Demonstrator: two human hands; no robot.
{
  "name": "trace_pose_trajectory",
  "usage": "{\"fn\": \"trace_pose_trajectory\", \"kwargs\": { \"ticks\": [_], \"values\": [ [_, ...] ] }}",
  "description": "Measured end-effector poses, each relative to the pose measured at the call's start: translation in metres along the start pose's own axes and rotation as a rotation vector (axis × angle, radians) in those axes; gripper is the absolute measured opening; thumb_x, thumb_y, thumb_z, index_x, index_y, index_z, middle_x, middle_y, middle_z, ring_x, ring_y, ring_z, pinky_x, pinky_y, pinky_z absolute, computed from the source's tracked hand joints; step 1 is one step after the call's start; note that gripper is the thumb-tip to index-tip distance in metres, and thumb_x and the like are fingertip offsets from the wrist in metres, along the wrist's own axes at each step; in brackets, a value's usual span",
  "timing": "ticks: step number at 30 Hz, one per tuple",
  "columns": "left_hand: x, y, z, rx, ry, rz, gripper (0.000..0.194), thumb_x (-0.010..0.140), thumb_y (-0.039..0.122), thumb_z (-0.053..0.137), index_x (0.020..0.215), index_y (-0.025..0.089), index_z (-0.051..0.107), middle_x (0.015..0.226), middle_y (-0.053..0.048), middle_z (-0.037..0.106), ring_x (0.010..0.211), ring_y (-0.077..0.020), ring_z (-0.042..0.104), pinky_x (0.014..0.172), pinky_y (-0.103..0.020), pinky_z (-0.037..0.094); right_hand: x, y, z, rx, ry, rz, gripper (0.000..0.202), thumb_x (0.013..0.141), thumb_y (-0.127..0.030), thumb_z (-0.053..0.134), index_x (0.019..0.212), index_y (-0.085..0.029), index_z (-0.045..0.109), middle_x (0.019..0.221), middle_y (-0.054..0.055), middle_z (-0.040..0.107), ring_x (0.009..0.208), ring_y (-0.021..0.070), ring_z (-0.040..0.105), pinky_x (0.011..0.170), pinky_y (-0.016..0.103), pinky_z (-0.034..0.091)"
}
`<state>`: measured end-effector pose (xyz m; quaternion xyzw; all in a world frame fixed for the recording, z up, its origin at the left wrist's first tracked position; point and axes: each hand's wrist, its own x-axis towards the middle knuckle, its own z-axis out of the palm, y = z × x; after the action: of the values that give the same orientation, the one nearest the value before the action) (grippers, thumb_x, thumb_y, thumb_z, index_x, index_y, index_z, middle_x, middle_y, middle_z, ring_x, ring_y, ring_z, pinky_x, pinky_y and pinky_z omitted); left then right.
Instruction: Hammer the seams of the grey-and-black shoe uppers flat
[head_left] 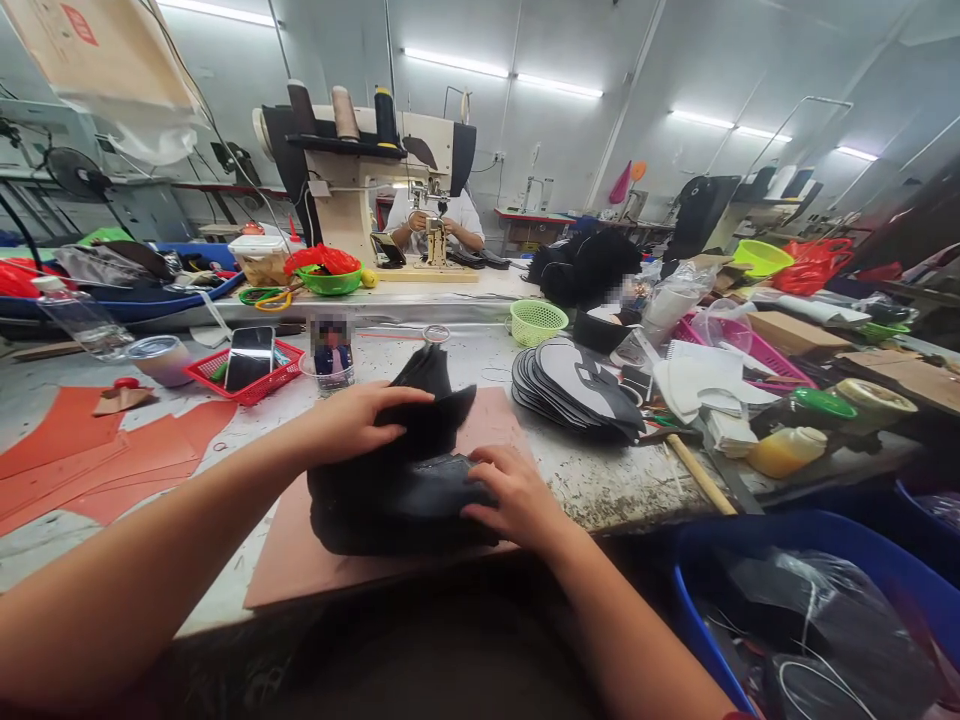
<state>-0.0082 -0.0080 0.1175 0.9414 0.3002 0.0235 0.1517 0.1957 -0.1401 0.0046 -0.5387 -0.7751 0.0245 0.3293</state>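
Observation:
A black pile of soft, sheet-like pieces (375, 505) lies in front of me on a pinkish board (285, 565). Its smooth, slightly shiny right part catches the light. From the back of the pile, a folded black piece (442, 425) stands up, with my left hand (356, 420) closed around its left side; some of those fingers are hidden behind it. My right hand (517, 495) grips the pile's right edge, fingers curled on top and thumb lower down. A stack of flat, rounded black and grey cut pieces (570, 385) sits to the right of the board.
Orange sheets (142, 460) and a red basket (244, 395) holding a phone lie left. A hammer's wooden handle (701, 475) juts over the right edge, above a blue tub (682, 590). Across the bench, a person (469, 215) works at a sewing machine (330, 195).

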Motion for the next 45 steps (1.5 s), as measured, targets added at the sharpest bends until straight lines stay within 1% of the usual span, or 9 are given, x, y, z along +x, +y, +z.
{"fn": "trace_pose_trajectory", "kwargs": {
  "ticks": [2, 5, 10, 15, 19, 24, 29, 31, 45],
  "values": [
    [0.000, -0.005, -0.001, -0.051, 0.015, 0.010, 0.055, 0.080, 0.027, 0.046, 0.135, 0.031, 0.038, 0.127, 0.000, 0.053, 0.112, -0.0194, 0.051, 0.096, -0.029, 0.038, -0.001, 0.005, -0.001, 0.078, -0.177, 0.046, 0.029, 0.065, -0.024, 0.078, 0.090, -0.020, 0.063, 0.106, 0.007, 0.061, 0.098, 0.0230, 0.057, 0.084, 0.036, 0.047],
    [-0.001, -0.007, 0.002, -0.017, -0.005, -0.015, 0.052, 0.082, 0.029, 0.045, 0.134, 0.034, 0.041, 0.120, 0.000, 0.056, 0.106, -0.0196, 0.054, 0.093, -0.029, 0.041, 0.003, 0.011, -0.004, 0.190, -0.270, 0.106, 0.022, 0.067, -0.022, 0.077, 0.085, -0.020, 0.065, 0.099, 0.004, 0.063, 0.094, 0.0194, 0.059, 0.083, 0.032, 0.047],
    [-0.003, 0.000, 0.011, 0.109, -0.033, -0.027, 0.034, 0.082, 0.032, 0.046, 0.111, 0.031, 0.063, 0.105, -0.003, 0.058, 0.095, -0.0198, 0.058, 0.088, -0.029, 0.044, 0.010, 0.013, -0.009, 0.247, -0.329, 0.142, 0.017, 0.068, -0.019, 0.075, 0.082, -0.020, 0.066, 0.095, 0.003, 0.064, 0.090, 0.0170, 0.060, 0.079, 0.028, 0.047],
    [-0.008, 0.015, 0.019, 0.177, -0.070, 0.004, 0.035, 0.078, 0.030, 0.056, 0.113, 0.031, 0.061, 0.118, -0.004, 0.053, 0.104, -0.0235, 0.055, 0.090, -0.032, 0.044, 0.014, 0.012, -0.016, 0.184, -0.388, 0.131, 0.017, 0.070, -0.018, 0.072, 0.087, -0.020, 0.068, 0.095, 0.003, 0.066, 0.089, 0.0186, 0.061, 0.078, 0.030, 0.046],
    [-0.012, 0.023, 0.026, 0.246, -0.147, -0.042, 0.041, 0.074, 0.032, 0.063, 0.115, 0.033, 0.059, 0.115, -0.005, 0.053, 0.091, -0.0246, 0.061, 0.079, -0.034, 0.049, 0.019, 0.017, -0.022, 0.228, -0.448, 0.125, 0.013, 0.073, -0.019, 0.069, 0.087, -0.020, 0.069, 0.093, 0.003, 0.067, 0.088, 0.0178, 0.062, 0.078, 0.029, 0.046],
    [-0.012, 0.023, 0.029, 0.309, -0.168, -0.026, 0.044, 0.073, 0.032, 0.066, 0.116, 0.034, 0.058, 0.114, -0.005, 0.052, 0.087, -0.0252, 0.063, 0.076, -0.035, 0.050, 0.027, 0.020, -0.026, 0.242, -0.499, 0.131, 0.015, 0.072, -0.014, 0.069, 0.085, -0.021, 0.070, 0.090, 0.001, 0.066, 0.085, 0.0166, 0.062, 0.076, 0.027, 0.046],
    [-0.015, 0.023, 0.029, 0.334, -0.165, -0.022, 0.045, 0.071, 0.033, 0.068, 0.115, 0.035, 0.059, 0.113, -0.005, 0.053, 0.082, -0.0247, 0.064, 0.072, -0.034, 0.050, 0.028, 0.014, -0.026, 0.074, -0.526, 0.121, 0.032, 0.063, -0.026, 0.078, 0.092, -0.019, 0.066, 0.091, 0.004, 0.063, 0.084, 0.0209, 0.059, 0.069, 0.029, 0.045],
    [-0.016, 0.025, 0.029, 0.334, -0.159, -0.021, 0.047, 0.070, 0.034, 0.069, 0.115, 0.035, 0.059, 0.112, -0.004, 0.053, 0.081, -0.0247, 0.064, 0.071, -0.034, 0.051, 0.029, 0.014, -0.027, 0.062, -0.525, 0.116, 0.029, 0.064, -0.025, 0.077, 0.090, -0.020, 0.066, 0.090, 0.003, 0.062, 0.083, 0.0198, 0.059, 0.067, 0.028, 0.045],
    [-0.020, 0.021, 0.045, 0.493, -0.146, 0.093, 0.049, 0.068, 0.034, 0.073, 0.114, 0.029, 0.057, 0.116, -0.011, 0.052, 0.075, -0.0261, 0.065, 0.062, -0.035, 0.053, 0.033, 0.037, -0.029, 0.424, -0.595, 0.110, 0.016, 0.071, -0.016, 0.070, 0.087, -0.020, 0.070, 0.096, 0.002, 0.065, 0.082, 0.0151, 0.062, 0.073, 0.025, 0.048]
  ]
}}
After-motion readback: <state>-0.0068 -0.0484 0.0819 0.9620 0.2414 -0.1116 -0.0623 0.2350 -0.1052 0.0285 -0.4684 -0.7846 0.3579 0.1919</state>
